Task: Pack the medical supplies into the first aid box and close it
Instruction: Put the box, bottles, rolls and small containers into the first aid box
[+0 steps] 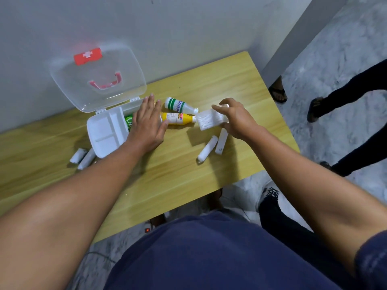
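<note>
The white first aid box (104,132) stands open on the wooden table, its clear lid (98,76) with a red latch and handle leaning against the wall. Its white divided tray sits on top, and a green item (128,121) shows underneath. My left hand (147,122) lies flat and open over the box's right edge. My right hand (234,118) grips a clear pack of cotton swabs (209,120) just above the table. A yellow bottle (178,118) and a white bottle with a green label (178,104) lie between my hands. Two bandage rolls (213,146) lie below the pack, two more (83,158) left of the box.
The table (178,174) ends at a front edge near my body and a right edge beyond the rolls. A grey wall (188,28) backs it. Other people's legs and feet (345,95) stand on the marbled floor to the right.
</note>
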